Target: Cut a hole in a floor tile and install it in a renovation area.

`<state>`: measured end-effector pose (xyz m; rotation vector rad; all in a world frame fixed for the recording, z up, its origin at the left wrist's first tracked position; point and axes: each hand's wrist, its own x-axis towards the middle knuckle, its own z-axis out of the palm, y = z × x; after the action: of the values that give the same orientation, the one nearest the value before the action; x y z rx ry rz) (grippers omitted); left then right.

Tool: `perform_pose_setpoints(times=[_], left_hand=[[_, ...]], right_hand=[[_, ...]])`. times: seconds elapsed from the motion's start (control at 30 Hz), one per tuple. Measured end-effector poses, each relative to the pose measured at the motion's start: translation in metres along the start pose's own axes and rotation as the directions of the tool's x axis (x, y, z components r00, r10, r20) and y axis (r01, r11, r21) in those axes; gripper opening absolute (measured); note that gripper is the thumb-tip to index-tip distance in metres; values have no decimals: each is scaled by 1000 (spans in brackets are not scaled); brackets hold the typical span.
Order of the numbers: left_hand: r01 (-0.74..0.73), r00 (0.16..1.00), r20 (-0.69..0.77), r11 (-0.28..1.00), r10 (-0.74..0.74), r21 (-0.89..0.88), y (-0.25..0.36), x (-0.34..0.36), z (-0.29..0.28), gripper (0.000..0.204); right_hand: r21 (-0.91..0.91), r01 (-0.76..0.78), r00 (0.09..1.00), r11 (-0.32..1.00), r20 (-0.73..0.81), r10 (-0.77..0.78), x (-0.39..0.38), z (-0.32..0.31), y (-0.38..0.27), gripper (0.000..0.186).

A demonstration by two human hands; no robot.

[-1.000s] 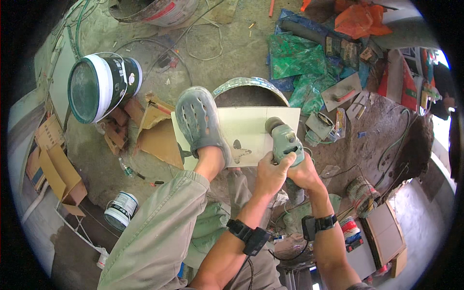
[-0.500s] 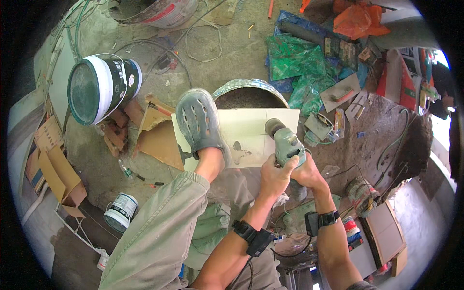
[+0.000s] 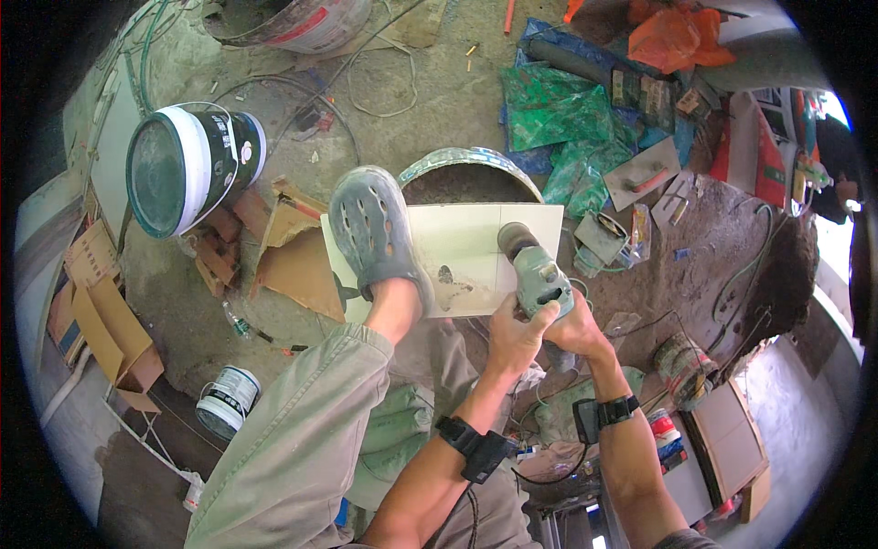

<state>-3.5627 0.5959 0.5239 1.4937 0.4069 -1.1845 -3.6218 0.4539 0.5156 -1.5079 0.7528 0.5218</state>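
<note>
A green handheld power tool (image 3: 541, 282) is gripped in both hands above a pale tile (image 3: 466, 242). My left hand (image 3: 518, 331) wraps its near left side, thumb across the body. My right hand (image 3: 580, 328) closes round the rear from the right, its fingers partly hidden. The tool's round dark nose points away from me over the tile's right part, near a thin line; whether it touches the surface I cannot tell. My foot in a grey clog (image 3: 375, 224) rests on the tile's left part. Dark spots mark the tile's middle. Beyond its far edge shows a round tub's rim (image 3: 471, 158).
A lidded bucket (image 3: 157, 174) lies tipped at the left, near broken bricks (image 3: 218, 252) and torn cardboard (image 3: 297, 265). Green plastic sheeting (image 3: 558, 110), a trowel (image 3: 643, 174) and cables (image 3: 722, 293) lie to the right. A smaller white bucket (image 3: 229, 401) stands at lower left.
</note>
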Motion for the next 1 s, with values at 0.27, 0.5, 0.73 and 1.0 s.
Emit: perform_pose_setpoints(times=[0.27, 0.5, 0.73, 1.0], left_hand=[[-41, 999, 27, 996, 43, -81, -13, 2, -3, 58], [-70, 994, 73, 994, 77, -89, -19, 3, -15, 57], [-14, 995, 99, 990, 28, -143, -26, 5, -27, 55], [15, 985, 173, 979, 21, -203, -22, 2, -39, 59]], right_hand=[[45, 9, 999, 999, -39, -7, -4, 8, 9, 71], [91, -44, 995, 995, -86, 52, -8, 21, 4, 75], [1, -55, 984, 998, -167, 55, -7, 35, 4, 73], [-78, -63, 977, 995, -208, 45, -11, 48, -3, 73]])
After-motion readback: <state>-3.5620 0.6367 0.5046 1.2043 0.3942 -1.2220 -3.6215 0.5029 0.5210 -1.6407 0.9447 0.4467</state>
